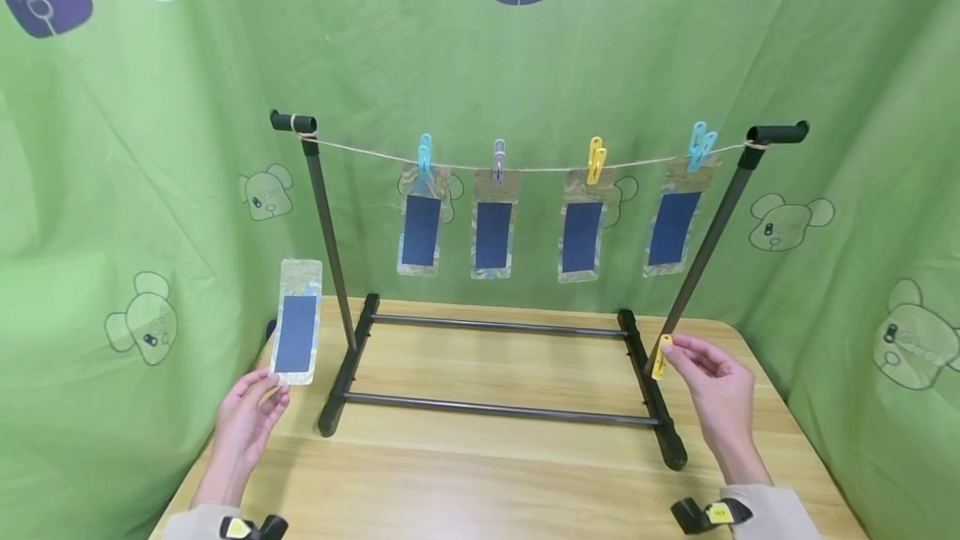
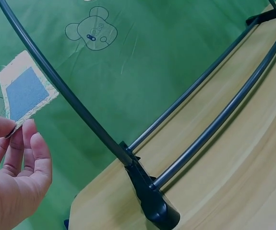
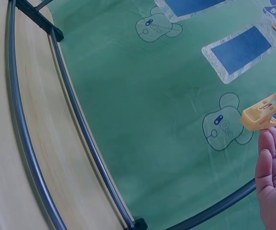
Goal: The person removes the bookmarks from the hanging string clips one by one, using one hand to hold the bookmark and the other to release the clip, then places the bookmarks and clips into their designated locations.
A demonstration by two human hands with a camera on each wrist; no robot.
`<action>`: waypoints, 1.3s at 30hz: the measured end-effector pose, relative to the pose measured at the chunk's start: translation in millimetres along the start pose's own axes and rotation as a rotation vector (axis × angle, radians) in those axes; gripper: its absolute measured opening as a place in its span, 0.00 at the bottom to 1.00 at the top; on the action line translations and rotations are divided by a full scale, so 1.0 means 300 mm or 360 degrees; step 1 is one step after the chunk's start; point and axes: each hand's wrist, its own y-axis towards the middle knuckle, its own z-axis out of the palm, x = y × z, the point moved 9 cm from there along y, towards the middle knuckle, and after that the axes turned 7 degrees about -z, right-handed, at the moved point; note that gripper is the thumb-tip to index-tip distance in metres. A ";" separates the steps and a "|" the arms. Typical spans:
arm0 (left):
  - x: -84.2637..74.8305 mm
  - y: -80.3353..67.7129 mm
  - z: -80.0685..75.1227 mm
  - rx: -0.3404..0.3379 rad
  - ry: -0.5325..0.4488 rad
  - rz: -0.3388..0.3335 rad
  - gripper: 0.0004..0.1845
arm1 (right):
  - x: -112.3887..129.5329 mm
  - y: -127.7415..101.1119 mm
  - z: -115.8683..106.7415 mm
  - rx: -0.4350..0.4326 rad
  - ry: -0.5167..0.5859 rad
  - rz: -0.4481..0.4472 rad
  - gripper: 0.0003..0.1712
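Note:
My left hand (image 1: pixel 251 419) pinches the bottom edge of a clear packet with a blue panel (image 1: pixel 297 322), held upright left of the rack's left post; the same packet (image 2: pixel 26 91) and my left hand (image 2: pixel 14 167) show in the left wrist view. In my right hand (image 1: pixel 708 377) is a yellow clothespin (image 1: pixel 661 356), pinched between fingertips beside the rack's right post. The right wrist view shows that clothespin (image 3: pixel 262 114) above my right hand's fingers (image 3: pixel 274 163). Several matching packets (image 1: pixel 492 223) hang from a string (image 1: pixel 540 167) by coloured pins.
A black rack (image 1: pixel 495 398) stands on the wooden table (image 1: pixel 487 482), with angled posts and two low crossbars. Green printed cloth (image 1: pixel 112 215) surrounds the table on the back and both sides. String between the left post and the first hanging packet is bare.

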 end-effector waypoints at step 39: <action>0.054 0.020 -0.089 -0.0113 0.0050 -0.0107 0.07 | -0.110 -0.015 -0.149 -0.0173 -0.0047 0.0173 0.14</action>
